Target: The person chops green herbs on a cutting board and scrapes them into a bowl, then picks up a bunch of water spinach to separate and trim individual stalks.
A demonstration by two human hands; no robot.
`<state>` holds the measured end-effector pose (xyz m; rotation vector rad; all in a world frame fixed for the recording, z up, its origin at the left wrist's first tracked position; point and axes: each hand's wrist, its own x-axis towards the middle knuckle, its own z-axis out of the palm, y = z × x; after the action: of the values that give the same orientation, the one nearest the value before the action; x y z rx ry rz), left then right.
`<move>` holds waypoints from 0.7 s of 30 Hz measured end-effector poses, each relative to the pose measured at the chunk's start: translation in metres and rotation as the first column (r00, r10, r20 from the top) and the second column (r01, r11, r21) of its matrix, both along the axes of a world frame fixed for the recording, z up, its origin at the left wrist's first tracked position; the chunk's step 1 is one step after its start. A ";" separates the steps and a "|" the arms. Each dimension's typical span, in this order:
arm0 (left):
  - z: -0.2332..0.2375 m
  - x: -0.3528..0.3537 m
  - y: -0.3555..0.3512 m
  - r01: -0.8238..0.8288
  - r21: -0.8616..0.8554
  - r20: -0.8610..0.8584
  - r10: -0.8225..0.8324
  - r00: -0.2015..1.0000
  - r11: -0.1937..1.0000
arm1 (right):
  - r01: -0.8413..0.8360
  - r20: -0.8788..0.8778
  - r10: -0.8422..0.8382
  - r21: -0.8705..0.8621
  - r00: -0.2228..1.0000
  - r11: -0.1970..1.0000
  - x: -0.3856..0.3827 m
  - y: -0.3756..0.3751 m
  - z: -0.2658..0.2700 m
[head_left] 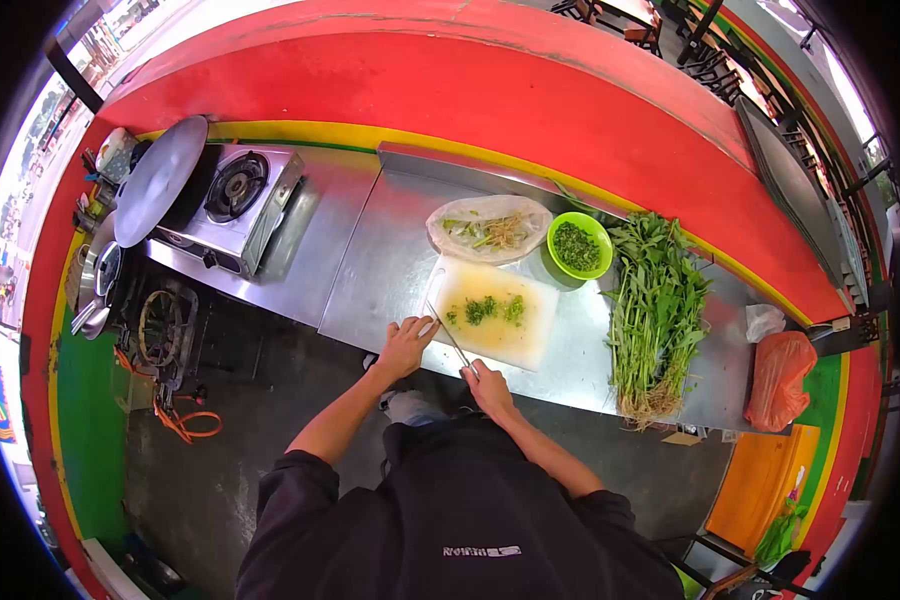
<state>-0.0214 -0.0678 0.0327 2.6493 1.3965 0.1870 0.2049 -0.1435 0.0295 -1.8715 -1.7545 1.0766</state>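
Observation:
My right hand [487, 388] is closed round the handle of a knife [448, 334]. The blade points up and left, over the near left edge of a white cutting board [532, 345]. Beside the blade is my left hand [407, 345], fingers stretched out and fingertips right at the metal. Small heaps of chopped green herbs [481, 310] lie across the middle of the board, with a paler heap [514, 310] at their right. Behind the board rests a clear plastic bag [460, 238] of stems and roots. A lime-green bowl [579, 247] holds more chopped greens.
A big bunch of leafy greens [658, 310] with roots lies right of the board on the steel counter [370, 290]. Farther right is an orange plastic bag [781, 380]. A gas stove [238, 190] and a large round metal lid [160, 182] stand left. A red wall [450, 85] borders the back.

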 end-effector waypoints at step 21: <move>0.000 0.013 -0.008 -0.063 0.107 -0.079 0.072 0.994 0.992 | -0.106 0.228 0.085 0.081 0.970 0.991 -0.010 0.007 -0.005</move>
<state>-0.0083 -0.0756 0.0324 2.7245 1.5441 0.1638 0.1945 -0.1369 0.0240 -1.9314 -2.0013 0.8264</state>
